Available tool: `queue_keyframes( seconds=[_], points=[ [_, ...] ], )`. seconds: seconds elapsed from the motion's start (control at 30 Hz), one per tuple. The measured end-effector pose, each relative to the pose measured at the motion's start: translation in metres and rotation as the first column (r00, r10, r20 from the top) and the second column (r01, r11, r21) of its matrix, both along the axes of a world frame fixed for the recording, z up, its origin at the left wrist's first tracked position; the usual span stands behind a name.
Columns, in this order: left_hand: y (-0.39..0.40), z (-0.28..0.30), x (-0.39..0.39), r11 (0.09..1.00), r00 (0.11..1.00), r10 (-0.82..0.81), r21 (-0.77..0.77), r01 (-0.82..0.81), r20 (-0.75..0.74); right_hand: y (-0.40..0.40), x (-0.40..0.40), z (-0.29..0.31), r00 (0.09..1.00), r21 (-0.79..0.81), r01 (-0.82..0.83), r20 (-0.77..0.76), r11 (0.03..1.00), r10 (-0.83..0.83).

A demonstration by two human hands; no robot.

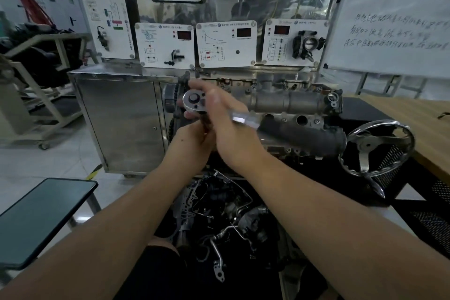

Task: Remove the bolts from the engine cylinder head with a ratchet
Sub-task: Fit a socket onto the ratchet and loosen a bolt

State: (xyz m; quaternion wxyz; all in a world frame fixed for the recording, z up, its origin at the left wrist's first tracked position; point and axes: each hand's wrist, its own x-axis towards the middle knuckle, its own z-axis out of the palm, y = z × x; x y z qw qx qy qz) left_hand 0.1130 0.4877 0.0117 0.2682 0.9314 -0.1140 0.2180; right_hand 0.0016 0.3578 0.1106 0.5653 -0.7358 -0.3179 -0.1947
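Note:
A silver ratchet (pixel 194 101) is held up in front of the engine cylinder head (pixel 287 102), its round head facing me and its handle slanting down to the right. My right hand (pixel 229 126) grips the ratchet near the head, fingers wrapped over the handle. My left hand (pixel 192 139) is just below the ratchet head, its fingers curled at the underside, where whatever they hold is hidden. The grey cylinder head sits on an engine stand behind my hands, with small bolts (pixel 283 120) along its near edge.
A chrome handwheel (pixel 376 148) sticks out at the right of the stand. A steel cabinet (pixel 121 119) with training panels (pixel 226 44) stands behind. A wooden table (pixel 414 114) is at the right, a dark tray table (pixel 41 219) at the lower left, engine pipes (pixel 224 221) below.

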Motion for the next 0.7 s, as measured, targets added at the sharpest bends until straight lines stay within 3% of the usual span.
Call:
queue_keyframes(
  seconds=[0.03, 0.07, 0.1, 0.2, 0.27, 0.4, 0.47, 0.53, 0.57, 0.63, 0.7],
  points=[
    [-0.002, 0.004, -0.005, 1.0, 1.0, 0.006, -0.008, -0.006, 0.003, 0.003, 0.0, 0.005, 0.99, 0.134, -0.017, -0.137, 0.991, 0.036],
    [-0.005, 0.01, -0.014, 1.0, 1.0, -0.013, -0.01, 0.013, -0.003, 0.003, 0.002, 0.009, 0.944, 0.286, -0.12, -0.265, 0.951, 0.199],
    [-0.007, 0.014, -0.022, 0.999, 0.999, -0.035, 0.0, 0.035, 0.017, 0.002, 0.004, 0.014, 0.887, 0.427, -0.118, -0.361, 0.896, 0.289],
    [-0.016, 0.032, -0.048, 0.995, 0.994, -0.098, -0.03, 0.099, 0.039, -0.006, 0.008, 0.035, 0.762, 0.52, -0.094, -0.511, 0.849, 0.398],
    [-0.02, 0.044, -0.061, 0.992, 0.993, -0.115, -0.049, 0.117, 0.038, -0.01, 0.008, 0.047, 0.733, 0.423, -0.049, -0.6, 0.905, 0.32],
    [-0.027, 0.048, -0.073, 0.98, 0.977, -0.198, -0.017, 0.2, 0.076, -0.017, 0.007, 0.066, 0.766, -0.011, -0.089, -0.64, 0.996, 0.061],
    [-0.027, 0.042, -0.075, 0.965, 0.955, -0.249, -0.039, 0.259, 0.159, -0.014, 0.002, 0.073, 0.842, -0.261, -0.099, -0.537, 0.96, -0.059],
    [-0.026, 0.036, -0.074, 0.935, 0.935, -0.294, -0.143, 0.324, 0.199, -0.008, -0.003, 0.077, 0.93, -0.523, -0.027, -0.326, 0.852, -0.17],
    [-0.024, 0.034, -0.074, 0.914, 0.939, -0.295, -0.234, 0.331, 0.175, -0.006, -0.006, 0.077, 0.944, -0.565, -0.025, -0.285, 0.825, -0.167],
    [-0.019, 0.028, -0.072, 0.84, 0.953, -0.3, -0.461, 0.285, 0.042, -0.006, -0.01, 0.075, 0.925, -0.518, -0.105, -0.365, 0.849, -0.108],
    [-0.013, 0.018, -0.067, 0.743, 0.942, -0.287, -0.662, 0.104, -0.174, -0.009, -0.011, 0.073, 0.883, -0.431, -0.176, -0.467, 0.885, -0.052]
  ],
)
